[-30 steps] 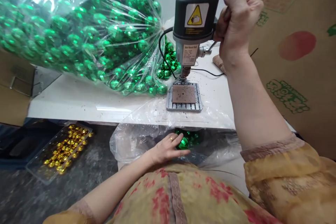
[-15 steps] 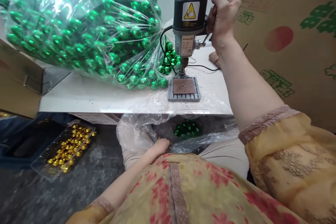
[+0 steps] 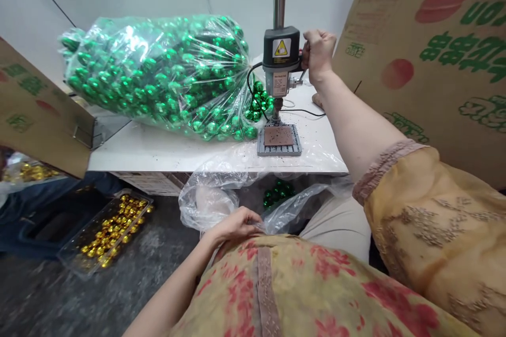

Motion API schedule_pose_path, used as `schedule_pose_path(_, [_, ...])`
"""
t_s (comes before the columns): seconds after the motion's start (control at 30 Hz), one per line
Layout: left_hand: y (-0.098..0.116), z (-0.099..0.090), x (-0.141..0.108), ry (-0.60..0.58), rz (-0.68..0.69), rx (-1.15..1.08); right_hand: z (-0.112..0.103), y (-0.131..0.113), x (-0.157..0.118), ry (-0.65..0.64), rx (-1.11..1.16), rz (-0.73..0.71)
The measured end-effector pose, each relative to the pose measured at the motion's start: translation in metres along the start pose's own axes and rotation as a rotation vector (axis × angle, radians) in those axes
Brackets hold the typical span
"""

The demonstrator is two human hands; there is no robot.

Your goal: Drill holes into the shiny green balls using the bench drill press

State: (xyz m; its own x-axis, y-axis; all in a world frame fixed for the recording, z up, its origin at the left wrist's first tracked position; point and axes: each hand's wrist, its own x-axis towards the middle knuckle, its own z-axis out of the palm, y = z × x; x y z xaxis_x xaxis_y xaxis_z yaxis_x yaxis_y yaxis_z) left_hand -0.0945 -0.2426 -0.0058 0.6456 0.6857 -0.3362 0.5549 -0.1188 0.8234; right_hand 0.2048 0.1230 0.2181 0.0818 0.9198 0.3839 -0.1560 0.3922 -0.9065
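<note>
Loose shiny green faceted balls [image 3: 278,192] sit in the clear plastic bag beyond the left fingertips [image 3: 259,219]; left hand [image 3: 239,224] half-curled, grip on bag film unclear. Balls look light, slick, dentable: cup around the middle. Right hand [image 3: 319,55] clenched around black drill lever.

The bag [image 3: 158,81] lies left of the drill press [image 3: 281,52].

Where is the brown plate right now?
In the head view, near centre, the brown plate lies on the slotted base below the drill, right of the bag of green balls.
</note>
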Motion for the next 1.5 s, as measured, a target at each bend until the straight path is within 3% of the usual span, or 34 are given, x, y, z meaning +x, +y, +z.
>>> schedule_pose_path(0.13, [-0.006,0.0,-0.004,-0.046,0.021,0.266,0.008,0.002,-0.01,-0.025,0.041,-0.054])
schedule_pose_path(0.3, [-0.005,-0.008,-0.015,-0.064,-0.098,0.426,0.025,-0.004,-0.034,0.071,0.065,-0.133])
schedule_pose_path(0.4, [0.011,-0.025,-0.026,-0.013,-0.107,0.361,0.032,-0.013,-0.048,0.126,0.09,-0.182])
schedule_pose_path(0.53, [0.042,-0.067,-0.021,0.193,0.013,0.102,0.037,-0.024,-0.063,0.146,0.128,-0.208])
schedule_pose_path(0.63, [0.057,-0.113,0.018,0.445,0.172,0.033,0.04,-0.028,-0.071,0.151,0.148,-0.211])
schedule_pose_path(0.73, [0.064,-0.163,0.079,0.646,0.266,0.255,0.042,-0.03,-0.076,0.164,0.157,-0.211])
schedule_pose_path(0.8, [0.066,-0.194,0.122,0.677,0.184,0.497,0.042,-0.031,-0.079,0.164,0.159,-0.216])
schedule_pose_path(0.9, [0.065,-0.23,0.172,0.661,0.096,0.639,0.042,-0.033,-0.082,0.16,0.161,-0.226])
schedule_pose_path(1.07, [0.051,-0.267,0.204,0.697,-0.085,0.744,0.043,-0.034,-0.086,0.169,0.174,-0.247])
schedule_pose_path(1.2, [0.04,-0.282,0.217,0.742,-0.274,0.77,0.044,-0.035,-0.088,0.175,0.18,-0.256])
schedule_pose_path(1.3, [0.039,-0.282,0.228,0.758,-0.346,0.756,0.045,-0.036,-0.089,0.188,0.183,-0.265])
schedule_pose_path(1.43, [0.041,-0.269,0.228,0.807,-0.292,0.727,0.045,-0.038,-0.09,0.201,0.182,-0.27])
schedule_pose_path(1.5, [0.04,-0.258,0.218,0.885,-0.148,0.632,0.046,-0.038,-0.091,0.202,0.183,-0.276])
